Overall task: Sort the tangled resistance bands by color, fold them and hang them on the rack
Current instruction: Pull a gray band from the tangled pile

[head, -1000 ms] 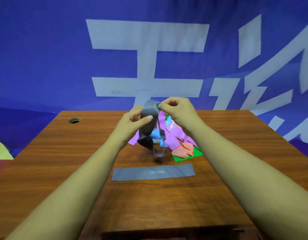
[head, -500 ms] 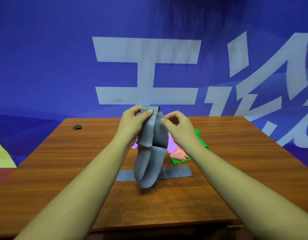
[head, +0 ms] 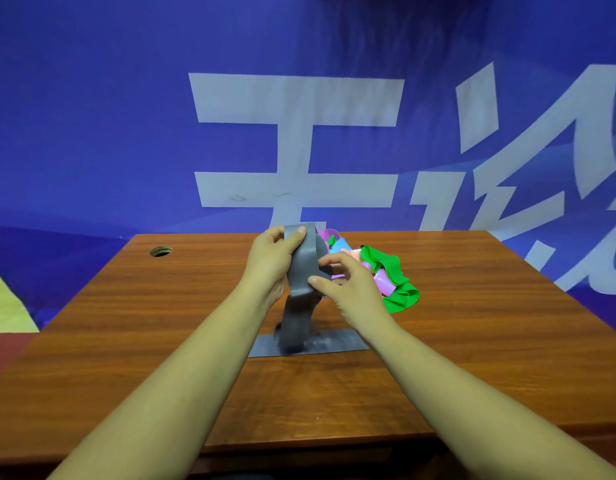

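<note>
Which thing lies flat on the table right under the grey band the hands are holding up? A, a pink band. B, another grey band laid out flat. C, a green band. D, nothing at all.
B: a flat grey band lies stretched on the table beneath the held grey band, while the green band sits off in the tangled pile behind the right hand.

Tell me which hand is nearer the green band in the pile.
Right. The right hand hangs just left of the green band, its fingers at the hanging grey band. The left hand grips that grey band's top, farther left.
</note>
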The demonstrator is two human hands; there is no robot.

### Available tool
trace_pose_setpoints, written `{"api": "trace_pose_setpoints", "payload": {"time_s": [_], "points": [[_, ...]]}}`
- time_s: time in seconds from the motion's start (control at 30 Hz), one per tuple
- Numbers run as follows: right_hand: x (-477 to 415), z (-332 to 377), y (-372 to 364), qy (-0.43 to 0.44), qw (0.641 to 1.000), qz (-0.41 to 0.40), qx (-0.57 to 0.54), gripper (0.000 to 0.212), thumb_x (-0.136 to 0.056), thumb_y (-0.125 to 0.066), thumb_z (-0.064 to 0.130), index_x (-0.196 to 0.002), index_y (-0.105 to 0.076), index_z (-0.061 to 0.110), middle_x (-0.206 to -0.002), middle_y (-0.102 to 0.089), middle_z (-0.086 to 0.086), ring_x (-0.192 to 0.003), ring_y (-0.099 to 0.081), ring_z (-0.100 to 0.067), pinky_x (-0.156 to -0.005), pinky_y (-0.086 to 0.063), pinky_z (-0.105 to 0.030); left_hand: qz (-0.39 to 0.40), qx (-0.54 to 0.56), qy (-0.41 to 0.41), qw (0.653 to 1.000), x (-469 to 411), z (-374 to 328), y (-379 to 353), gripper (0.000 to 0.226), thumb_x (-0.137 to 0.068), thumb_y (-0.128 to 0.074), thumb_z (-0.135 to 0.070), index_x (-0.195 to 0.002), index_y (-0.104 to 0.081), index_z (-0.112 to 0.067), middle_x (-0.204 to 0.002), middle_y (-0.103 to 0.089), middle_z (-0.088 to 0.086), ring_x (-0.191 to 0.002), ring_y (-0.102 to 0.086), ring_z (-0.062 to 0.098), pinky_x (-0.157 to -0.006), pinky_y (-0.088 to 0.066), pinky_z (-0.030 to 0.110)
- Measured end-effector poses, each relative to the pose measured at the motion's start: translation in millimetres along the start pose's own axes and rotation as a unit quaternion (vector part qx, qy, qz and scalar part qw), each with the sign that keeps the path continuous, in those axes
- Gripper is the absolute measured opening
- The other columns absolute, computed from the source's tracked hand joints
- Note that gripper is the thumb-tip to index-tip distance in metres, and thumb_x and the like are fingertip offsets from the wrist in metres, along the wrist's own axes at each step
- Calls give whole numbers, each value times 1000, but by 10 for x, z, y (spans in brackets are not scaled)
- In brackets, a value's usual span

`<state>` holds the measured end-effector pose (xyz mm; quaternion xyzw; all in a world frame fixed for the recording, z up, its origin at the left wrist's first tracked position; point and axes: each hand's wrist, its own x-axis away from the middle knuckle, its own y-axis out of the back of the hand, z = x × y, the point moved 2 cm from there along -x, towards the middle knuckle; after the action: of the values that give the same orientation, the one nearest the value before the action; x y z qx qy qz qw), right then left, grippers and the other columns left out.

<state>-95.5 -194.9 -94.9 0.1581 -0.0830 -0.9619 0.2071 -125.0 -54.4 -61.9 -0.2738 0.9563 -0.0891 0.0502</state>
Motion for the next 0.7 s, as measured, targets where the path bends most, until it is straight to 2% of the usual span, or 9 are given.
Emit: {"api": "trace_pose_setpoints", "payload": {"time_s": [0.1,0.2,0.3,0.4,0.47,0.5,0.57,0.63,0.7], "points": [[-32,2,-6,0,1000,18,6,12,-81,-76,12,-79,-66,18,-76,-62,11,-68,-54,-4,-69,-44,-15,19,12,1,1000,26,13,-9,17,-93,-65,-18,-95,-68,-2,-92,-71,14,-82,-68,24,-81,-55,42],[-77,23,30,-44,997,-14,-61,7,-80,-75,13,-80,-69,15,-76,-63,7,-67,-54,-3,-67,-44,-19,59,-7,-5,998,58,3,9,24,-93,-63,-30,-91,-68,-6,-90,-69,11,-85,-63,22,-82,-52,39],[-137,126,126,-57,994,-31,-90,3,-82,-73,15,-84,-71,14,-81,-65,4,-69,-56,-3,-67,-44,-22,72,-141,-16,987,142,-7,53,33,-94,-55,-49,-84,-67,-20,-81,-64,-6,-77,-58,6,-77,-45,23],[-176,239,206,-83,986,-34,-139,7,-85,-70,13,-79,-69,16,-76,-64,1,-67,-54,-13,-62,-41,-25,128,-200,-53,970,225,81,65,23,-96,-52,-41,-91,-67,-26,-100,-64,-5,-79,-55,-2,-74,-42,16],[-200,281,241,-109,982,-39,-149,5,-85,-70,17,-81,-68,16,-78,-62,-3,-71,-51,-19,-64,-38,-29,136,-219,-98,961,231,130,92,13,-91,-63,-34,-103,-68,-31,-116,-61,-1,-94,-57,3,-81,-43,15],[-209,292,254,-122,980,-39,-153,3,-86,-69,17,-83,-68,16,-78,-62,-3,-72,-52,-20,-67,-37,-31,138,-230,-128,955,220,148,101,21,-89,-68,-31,-109,-67,-32,-117,-61,1,-97,-57,5,-82,-44,15],[-216,303,275,-145,975,-36,-165,4,-86,-68,17,-83,-67,17,-75,-63,-1,-73,-54,-20,-68,-37,-31,141,-237,-165,947,188,181,109,26,-87,-72,-20,-112,-69,-27,-112,-67,2,-98,-62,9,-80,-48,15],[-214,300,295,-152,973,-31,-168,5,-86,-69,17,-81,-68,18,-77,-64,-3,-75,-54,-21,-66,-39,-31,149,-222,-180,947,180,186,93,22,-88,-70,-12,-109,-71,-18,-105,-73,1,-98,-67,11,-87,-53,26],[-206,285,322,-156,974,-26,-163,2,-85,-70,17,-83,-68,18,-82,-65,-3,-76,-56,-21,-71,-41,-33,149,-214,-189,947,179,197,78,18,-88,-69,-8,-103,-72,-18,-98,-75,-1,-92,-68,11,-88,-54,32]]}}
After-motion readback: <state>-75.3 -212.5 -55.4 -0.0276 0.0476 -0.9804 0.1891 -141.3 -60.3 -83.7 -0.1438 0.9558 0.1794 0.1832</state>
